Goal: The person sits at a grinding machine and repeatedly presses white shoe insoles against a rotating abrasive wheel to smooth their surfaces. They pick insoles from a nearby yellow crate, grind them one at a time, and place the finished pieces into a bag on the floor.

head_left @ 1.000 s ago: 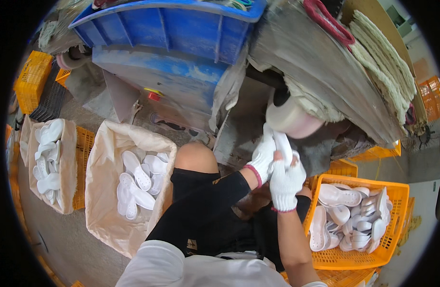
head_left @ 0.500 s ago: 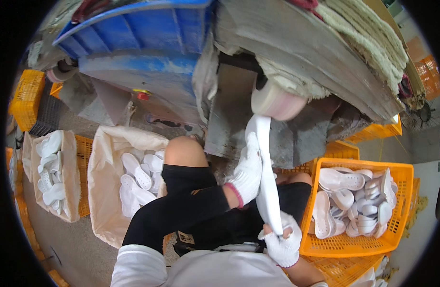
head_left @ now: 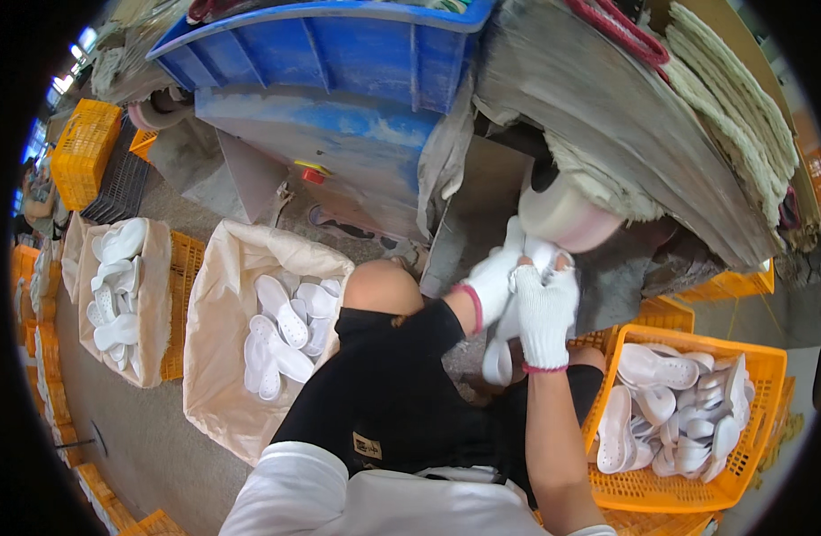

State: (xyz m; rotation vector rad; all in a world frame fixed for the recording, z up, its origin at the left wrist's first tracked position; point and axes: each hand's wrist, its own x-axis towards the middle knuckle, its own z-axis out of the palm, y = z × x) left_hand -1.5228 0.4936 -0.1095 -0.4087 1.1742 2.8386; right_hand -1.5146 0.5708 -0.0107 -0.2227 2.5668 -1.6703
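Both hands wear white knitted gloves with red cuffs and are closed round a long white shoe sole [head_left: 497, 361]. My left hand [head_left: 494, 280] grips it from the left side. Close against it, my right hand [head_left: 547, 308] holds the sole's upper part, with bare fingertips poking out of the glove. One end of the sole hangs down below the hands; its middle is hidden by the gloves. Just above my fingers is a pale, rounded polishing wheel [head_left: 567, 213], blurred as if spinning. Whether the sole touches the wheel cannot be made out.
At right stands an orange crate [head_left: 768, 393] heaped with white soles. Left of my knee a cloth-lined basket [head_left: 216, 357] holds several more, beside another lined basket [head_left: 153, 344]. A blue bin [head_left: 312, 58] sits on the machine ahead, near a red button [head_left: 313, 177].
My right hand has gone from the sole's lower end up beside my left hand near the wheel. The sole is turned, its free end now hanging below the hands. The view has shifted.
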